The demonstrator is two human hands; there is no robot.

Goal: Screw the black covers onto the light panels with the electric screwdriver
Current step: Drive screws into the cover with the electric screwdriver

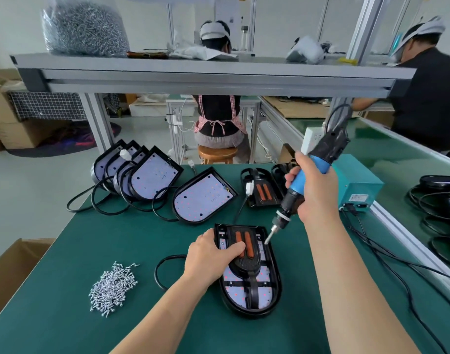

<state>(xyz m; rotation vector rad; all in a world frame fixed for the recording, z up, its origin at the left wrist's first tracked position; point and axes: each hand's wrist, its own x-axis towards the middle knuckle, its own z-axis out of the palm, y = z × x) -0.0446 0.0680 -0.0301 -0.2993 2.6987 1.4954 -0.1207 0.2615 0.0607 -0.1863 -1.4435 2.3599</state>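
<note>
Left grip (208, 259) clasps the light panel (263, 295) by its left rim, thumb across the black cover (244, 264), on the desk (65, 315). Right grip (318, 192) holds the electric screwdriver (290, 200), bit at the panel's right edge. Loose screws (114, 290) lie left, uncovered panels (203, 198) behind.

The worktop (65, 328) holds one electric screwdriver (305, 180), one screw pile (113, 287), five uncovered light panels (203, 198) and at least two panels bearing black covers (245, 267).

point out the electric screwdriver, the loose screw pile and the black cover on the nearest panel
electric screwdriver (290, 200): head view, black barrel above the bit
screw pile (114, 287): head view, middle of the heap
black cover (245, 267): head view, below the orange strips
</note>
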